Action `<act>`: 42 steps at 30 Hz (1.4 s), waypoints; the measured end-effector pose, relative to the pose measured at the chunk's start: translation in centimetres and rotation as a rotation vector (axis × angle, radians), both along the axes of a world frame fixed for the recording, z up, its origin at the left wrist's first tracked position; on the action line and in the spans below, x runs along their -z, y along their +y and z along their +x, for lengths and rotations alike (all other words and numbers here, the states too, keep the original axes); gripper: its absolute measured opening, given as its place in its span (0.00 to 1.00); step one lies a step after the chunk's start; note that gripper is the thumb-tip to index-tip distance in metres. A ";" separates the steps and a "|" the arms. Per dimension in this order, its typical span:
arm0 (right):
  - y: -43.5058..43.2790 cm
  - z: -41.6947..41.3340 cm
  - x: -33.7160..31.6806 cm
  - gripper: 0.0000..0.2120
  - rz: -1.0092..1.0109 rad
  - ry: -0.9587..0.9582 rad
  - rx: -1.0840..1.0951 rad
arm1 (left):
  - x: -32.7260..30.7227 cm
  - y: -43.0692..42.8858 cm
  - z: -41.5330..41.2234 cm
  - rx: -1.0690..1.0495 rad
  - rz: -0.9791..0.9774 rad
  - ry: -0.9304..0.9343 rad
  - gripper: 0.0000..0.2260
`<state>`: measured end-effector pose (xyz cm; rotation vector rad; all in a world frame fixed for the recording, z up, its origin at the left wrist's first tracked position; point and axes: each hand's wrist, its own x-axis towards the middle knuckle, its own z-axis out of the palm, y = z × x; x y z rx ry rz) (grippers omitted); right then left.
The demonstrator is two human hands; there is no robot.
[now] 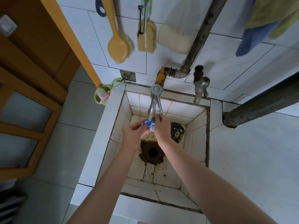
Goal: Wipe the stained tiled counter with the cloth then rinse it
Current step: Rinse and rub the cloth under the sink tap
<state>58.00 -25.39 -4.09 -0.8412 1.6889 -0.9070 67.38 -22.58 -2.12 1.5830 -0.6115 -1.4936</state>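
Left hand [131, 132] and right hand [161, 129] both grip the cloth [149, 123] under the tap [154, 102] at twelve o'clock; best squeeze repeatedly, turning it.

**Cloth held under the tap**

Directly beneath the spout of the chrome tap [154, 101], a blue-and-white cloth [149, 124] is bunched between both hands. The left hand [131, 135] pinches it from the tap's left. The right hand [162, 129] curls round it from the tap's right, fingers just under the spout. Below the tap lies the tiled sink [111, 110], its grout stained. Its dark drain hole [152, 151], ringed with brown grime, sits under the wrists. Lower right of the tap, a dark bear-faced item [177, 132] rests on the sink floor. Left of the tap a green cup [102, 94] hangs by the sink's corner. Above the tap, a yellow brush [118, 46] and a sponge [146, 38] hang on the wall.
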 end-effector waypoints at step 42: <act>-0.3 0.2 0.0 0.11 0.042 -0.020 -0.179 | 0.0 0.2 0.3 -0.012 0.012 -0.003 0.13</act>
